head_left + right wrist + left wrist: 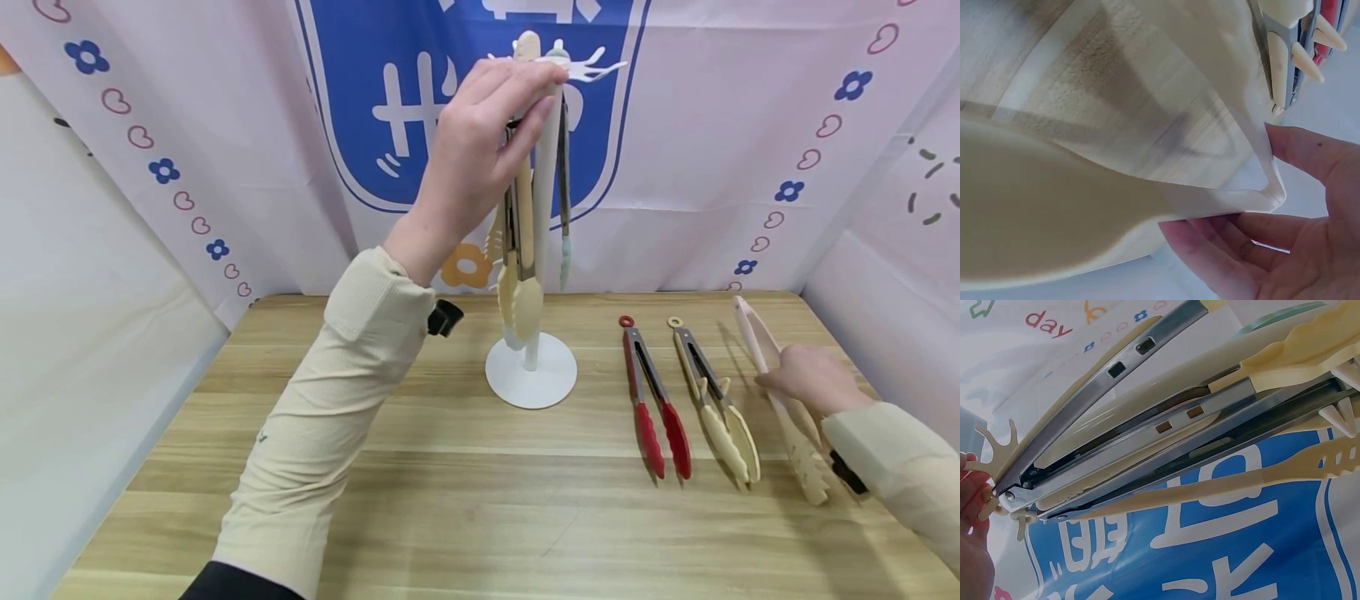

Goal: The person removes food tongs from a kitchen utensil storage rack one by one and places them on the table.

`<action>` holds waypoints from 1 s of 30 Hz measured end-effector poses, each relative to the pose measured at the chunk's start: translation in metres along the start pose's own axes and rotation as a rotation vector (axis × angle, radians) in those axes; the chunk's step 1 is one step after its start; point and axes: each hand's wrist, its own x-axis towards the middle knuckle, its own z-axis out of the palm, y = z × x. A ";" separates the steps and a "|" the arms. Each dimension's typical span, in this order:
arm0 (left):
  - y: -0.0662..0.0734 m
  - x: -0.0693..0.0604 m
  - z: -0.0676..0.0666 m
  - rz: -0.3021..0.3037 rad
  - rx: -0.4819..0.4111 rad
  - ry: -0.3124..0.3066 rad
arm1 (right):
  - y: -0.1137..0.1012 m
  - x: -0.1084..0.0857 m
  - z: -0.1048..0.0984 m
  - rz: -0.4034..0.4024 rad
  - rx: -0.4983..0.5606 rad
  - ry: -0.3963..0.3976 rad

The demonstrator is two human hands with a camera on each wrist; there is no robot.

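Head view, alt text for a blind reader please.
A person's left hand holds the top of a white stand hung with utensils; the right hand grips pale tongs. Nearby, cream tongs and red tongs lie on a wooden table.

Left arm stretched forward, left hand high, gripping; right hand lower, fingers pinching.

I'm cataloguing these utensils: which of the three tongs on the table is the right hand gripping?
The rightmost, all-pale tongs; the red tongs and the middle cream-tipped tongs have metal arms and are untouched.
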 end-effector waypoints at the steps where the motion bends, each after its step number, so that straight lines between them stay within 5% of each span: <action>1: 0.000 0.000 0.000 0.000 0.000 0.000 | 0.000 0.001 0.000 0.000 0.006 -0.010; 15: 0.001 0.001 0.000 -0.010 -0.006 -0.011 | -0.002 0.005 0.005 -0.001 0.064 -0.087; 30: 0.001 0.001 -0.001 -0.005 0.003 -0.013 | -0.005 0.009 0.007 -0.041 0.005 -0.101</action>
